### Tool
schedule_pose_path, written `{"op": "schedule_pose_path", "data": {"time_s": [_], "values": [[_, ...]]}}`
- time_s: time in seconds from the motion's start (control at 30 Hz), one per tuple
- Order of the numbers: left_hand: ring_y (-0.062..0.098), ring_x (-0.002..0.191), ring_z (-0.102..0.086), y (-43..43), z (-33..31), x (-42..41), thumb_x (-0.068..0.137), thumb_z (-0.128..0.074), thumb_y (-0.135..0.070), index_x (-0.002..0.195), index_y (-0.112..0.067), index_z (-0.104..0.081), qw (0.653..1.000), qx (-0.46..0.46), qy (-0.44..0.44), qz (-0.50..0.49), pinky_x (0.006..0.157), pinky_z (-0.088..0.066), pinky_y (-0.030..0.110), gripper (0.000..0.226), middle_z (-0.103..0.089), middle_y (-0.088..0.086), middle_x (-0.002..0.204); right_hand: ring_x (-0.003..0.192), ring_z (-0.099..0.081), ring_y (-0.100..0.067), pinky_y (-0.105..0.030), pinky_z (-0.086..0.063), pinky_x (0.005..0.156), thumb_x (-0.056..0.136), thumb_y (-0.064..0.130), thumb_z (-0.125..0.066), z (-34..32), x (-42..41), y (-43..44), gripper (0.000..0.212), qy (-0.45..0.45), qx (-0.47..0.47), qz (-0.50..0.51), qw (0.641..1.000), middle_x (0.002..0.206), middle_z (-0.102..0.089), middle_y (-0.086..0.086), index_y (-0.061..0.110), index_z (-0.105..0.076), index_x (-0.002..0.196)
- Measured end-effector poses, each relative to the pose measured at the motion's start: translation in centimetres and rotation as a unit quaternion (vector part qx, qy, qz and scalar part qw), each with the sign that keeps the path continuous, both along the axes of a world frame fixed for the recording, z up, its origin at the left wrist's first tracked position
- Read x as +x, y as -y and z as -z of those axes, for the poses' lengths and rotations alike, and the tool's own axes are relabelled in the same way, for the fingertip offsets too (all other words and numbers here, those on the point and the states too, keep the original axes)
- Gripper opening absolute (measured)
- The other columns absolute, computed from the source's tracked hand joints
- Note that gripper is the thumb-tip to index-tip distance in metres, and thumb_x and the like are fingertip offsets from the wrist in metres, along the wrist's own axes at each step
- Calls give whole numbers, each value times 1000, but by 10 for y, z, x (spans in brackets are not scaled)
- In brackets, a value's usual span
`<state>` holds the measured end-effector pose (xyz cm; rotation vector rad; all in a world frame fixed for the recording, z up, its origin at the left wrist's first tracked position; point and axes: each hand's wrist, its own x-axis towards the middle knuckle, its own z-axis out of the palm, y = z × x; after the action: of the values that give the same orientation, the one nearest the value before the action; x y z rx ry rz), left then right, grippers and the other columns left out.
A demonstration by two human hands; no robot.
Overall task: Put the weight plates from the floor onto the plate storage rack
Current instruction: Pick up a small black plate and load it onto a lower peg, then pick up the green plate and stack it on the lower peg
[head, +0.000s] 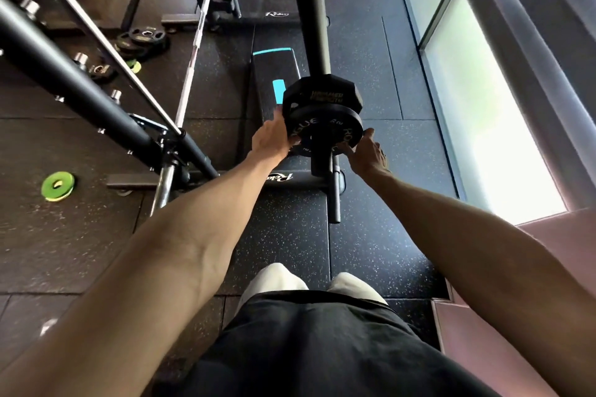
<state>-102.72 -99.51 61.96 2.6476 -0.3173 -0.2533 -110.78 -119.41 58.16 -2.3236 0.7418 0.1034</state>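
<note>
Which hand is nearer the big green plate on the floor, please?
Left. The left hand grips the Rogue plate, toward the green plate; the right hand grips beyond.

1. A round black plate (317, 130) with white "ROGUE" lettering sat on the rack's peg (319, 164), gripped at opposite edges by the left hand (271, 138) and the right hand (366, 153).
2. A many-sided black plate (322, 90) with gold lettering sat just behind it.
3. A green plate (58, 186) lay flat on the floor, well to the left.
4. A pile of black plates (142, 39) lay farther away.
</note>
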Motion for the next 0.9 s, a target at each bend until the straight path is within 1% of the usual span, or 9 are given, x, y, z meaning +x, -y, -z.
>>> {"op": "schedule_pose_path", "data": {"time_s": [0.1,0.17,0.23,0.33,0.43,0.53,0.7,0.8,0.9], "values": [[35,104,-64,-25,3,-20,92,-64,-34,122,-7,-48,998,42,-44,-7,81,-49,42,44,-64,15,115,114,-60,-36,-39,-44,80,95,46,-57,6,-25,-9,55,-123,-14,-29,992,121,-62,-16,4,-45,130],[34,104,-64,-46,7,-39,92,-63,-34,118,-8,-54,994,69,-86,-20,82,-49,41,38,-65,13,115,105,-63,-34,-35,-45,74,95,42,-57,13,-43,-21,36,-183,-4,-81,980,107,-64,-16,8,-57,107],[33,103,-64,-64,14,-59,90,-63,-36,113,-8,-59,988,85,-125,-33,85,-52,41,36,-67,14,113,91,-68,-33,-34,-50,69,94,37,-58,21,-58,-35,29,-224,11,-138,965,93,-66,-16,10,-56,83],[32,101,-66,-106,23,-97,88,-66,-37,106,-9,-63,975,77,-197,-72,88,-53,41,34,-70,13,109,77,-65,-27,-32,-51,60,95,28,-54,26,-65,-75,25,-285,23,-253,924,88,-67,-14,6,-64,92],[32,103,-65,-162,35,-135,87,-66,-38,100,-12,-64,958,63,-245,-136,91,-52,41,29,-70,12,108,82,-70,-34,-31,-52,58,98,29,-56,30,-60,-130,29,-286,0,-358,889,80,-65,-13,14,-61,74],[32,103,-64,-223,43,-171,90,-63,-37,102,-9,-64,940,53,-281,-188,88,-51,38,30,-69,13,107,85,-70,-35,-43,-58,75,95,35,-57,33,-49,-198,31,-271,-12,-417,868,88,-69,-20,6,-62,87],[29,98,-63,-331,48,-220,96,-57,-35,102,-5,-64,904,28,-315,-287,83,-48,36,32,-68,12,102,100,-67,-39,-46,-56,86,94,34,-59,27,-31,-331,31,-260,-16,-515,817,105,-69,-24,4,-60,102],[29,95,-63,-396,53,-236,96,-56,-35,102,-6,-62,884,9,-322,-338,83,-49,37,30,-67,11,102,106,-65,-38,-43,-54,89,94,36,-60,30,-20,-414,30,-258,-44,-569,779,112,-68,-23,7,-57,102],[31,103,-59,-464,64,-236,96,-53,-35,109,-8,-56,866,-4,-329,-376,90,-48,42,30,-64,15,113,114,-61,-36,-37,-48,92,96,37,-59,28,-3,-497,41,-255,-79,-614,743,121,-65,-20,2,-60,117]]}}
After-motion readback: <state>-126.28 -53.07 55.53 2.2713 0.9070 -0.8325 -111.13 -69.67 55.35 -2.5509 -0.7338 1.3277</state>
